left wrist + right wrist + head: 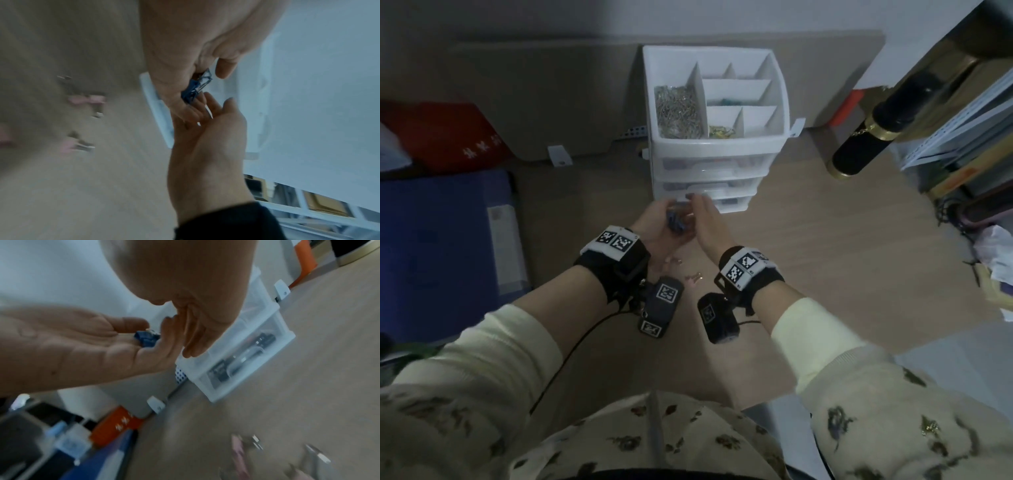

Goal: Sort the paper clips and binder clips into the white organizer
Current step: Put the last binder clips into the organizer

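Note:
A white organizer (717, 145) with three clear drawers stands at the back of the desk. Its top tray holds silver paper clips (678, 110) on the left, yellow clips (722, 132) at the front and a few bluish ones (723, 101) behind them. In front of the lowest drawer my left hand (670, 215) lies palm up, cupped round blue binder clips (676, 223) (197, 88) (146, 338). My right hand (697, 207) (202, 112) reaches in from the right with straight fingers that touch the left fingers beside the clips. Pink binder clips (693, 276) (87, 99) (238, 448) lie loose on the desk under my wrists.
A blue folder (441, 246) fills the desk's left side, with a red item (445, 133) behind it. At the right a black and gold cylinder (866, 137) leans against stacked books (969, 137). A grey partition (544, 92) runs behind the organizer.

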Available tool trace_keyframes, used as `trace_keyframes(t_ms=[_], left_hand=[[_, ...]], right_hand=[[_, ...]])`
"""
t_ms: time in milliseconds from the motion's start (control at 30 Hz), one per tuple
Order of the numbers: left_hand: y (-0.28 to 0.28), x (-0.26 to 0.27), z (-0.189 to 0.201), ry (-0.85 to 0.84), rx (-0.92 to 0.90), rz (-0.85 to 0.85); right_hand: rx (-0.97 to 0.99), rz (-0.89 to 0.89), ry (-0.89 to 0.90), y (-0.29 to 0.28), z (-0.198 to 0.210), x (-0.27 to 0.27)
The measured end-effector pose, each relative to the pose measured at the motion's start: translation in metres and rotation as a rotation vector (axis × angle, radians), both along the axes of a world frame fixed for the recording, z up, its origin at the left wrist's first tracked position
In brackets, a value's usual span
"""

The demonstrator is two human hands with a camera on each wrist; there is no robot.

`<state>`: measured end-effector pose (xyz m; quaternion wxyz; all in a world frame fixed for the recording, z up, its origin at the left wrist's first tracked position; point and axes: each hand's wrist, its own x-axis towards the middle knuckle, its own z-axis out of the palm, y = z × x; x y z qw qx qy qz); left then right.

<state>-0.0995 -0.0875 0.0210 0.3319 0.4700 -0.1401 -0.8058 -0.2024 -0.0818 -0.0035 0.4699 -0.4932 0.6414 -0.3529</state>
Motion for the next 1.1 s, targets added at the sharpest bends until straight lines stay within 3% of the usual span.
trace_keyframes(t_ms=[133,200,233,300,333,367,467,800,1100], left_hand=[[-0.029,-0.026,0.053,0.197,-0.088,-0.030],[-0.044,-0.039,0.069,0.278,-0.043,-0.023],[-0.051,-0.043,0.082,0.268,-0.007,-0.017],[-0.062,-0.055,0.100,0.100,-0.104,0.027],[-0.064,-0.063,0.107,0.131,-0.113,-0.038],[-0.069,-0.068,0.109,0.127,-0.206,-0.088],[-0.092,-0.082,0.109,0.093,-0.198,-0.098],[-0.114,-0.103,0.082,0.348,-0.134,-0.040],[-0.112,-0.102,0.081,0.356,-0.216,-0.112]], right_hand=[[-0.108,-0.140,-0.131,-0.029,0.042,-0.011],[-0.182,-0.181,-0.191,-0.042,0.061,-0.023],[-0.217,-0.195,-0.179,-0.049,0.068,-0.029],[-0.289,-0.205,-0.121,-0.061,0.077,-0.041],[-0.319,-0.214,-0.087,-0.067,0.080,-0.046],[-0.342,-0.226,-0.057,-0.072,0.083,-0.051],[-0.347,-0.275,-0.081,-0.086,0.087,-0.063],[-0.278,-0.328,-0.403,-0.106,0.071,-0.070],[-0.370,-0.426,-0.368,-0.105,0.073,-0.069]])
